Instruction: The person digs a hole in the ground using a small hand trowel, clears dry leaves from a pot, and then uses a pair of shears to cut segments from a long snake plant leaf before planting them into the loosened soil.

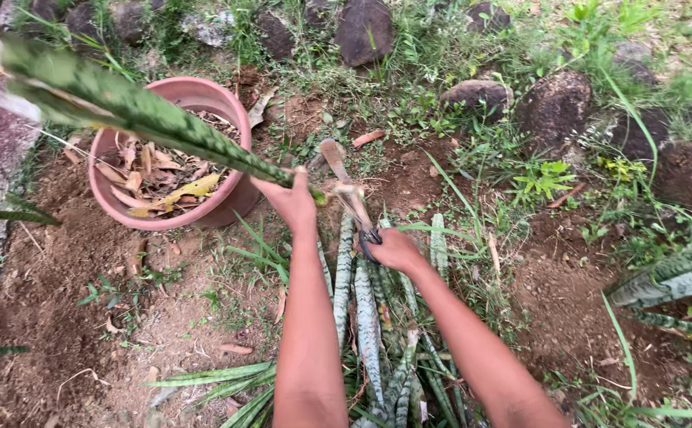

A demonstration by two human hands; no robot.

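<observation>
1. The left hand is clenched around the lower end of one long, mottled green snake-plant leaf, which rises from the fist up and to the left, passing over the pot toward the top-left corner.
2. The right hand is closed on the dark handle of one blade tool; its rusty, soil-caked blade points up and left, and its upper part lies just beside the base of the held leaf.
3. Both forearms reach forward from the bottom edge, one on each side of a clump of banded leaves. Roughly eight upright leaves can be counted there, though they overlap too much for an exact number.
4. Three or so more narrow leaves lie flat on the soil to the left of the left forearm.
5. One pink, round pot stands on the ground near the left hand, tilted slightly toward the camera and filled with dry brown and yellow leaves.
6. Another snake plant grows at the right edge, well apart from the hands, with about three leaves showing.
7. About eight dark rounded stones line the far side of the patch, among grass and weeds.
8. Bare brown soil covers the ground to the left.
</observation>
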